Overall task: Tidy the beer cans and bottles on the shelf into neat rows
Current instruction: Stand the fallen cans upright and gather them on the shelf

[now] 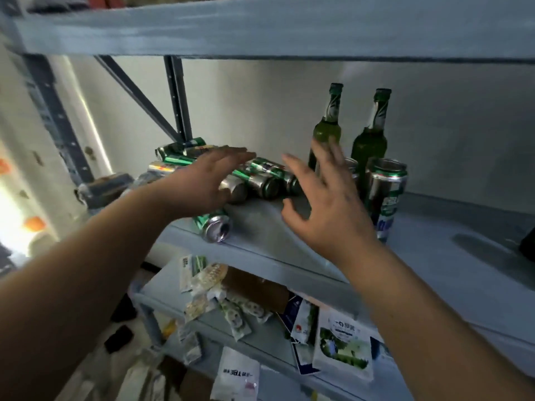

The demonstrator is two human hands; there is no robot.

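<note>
Several green and silver beer cans [262, 180] lie on their sides in a heap at the back left of the grey shelf [434, 256]. One more can [215, 226] lies at the shelf's front edge. Two green glass bottles [325, 125] [372, 134] stand upright to the right, with a tall upright can [386, 195] in front of them. My left hand [202, 180] hovers flat and open over the heap. My right hand [324, 204] is open with spread fingers, between the heap and the bottles, holding nothing.
The shelf above [260, 27] hangs low over the work space. The shelf below [260, 328] holds scattered snack packets and a cardboard box. Dark steel uprights and a diagonal brace [173, 96] stand behind the heap. A dark object [528, 241] sits at the far right.
</note>
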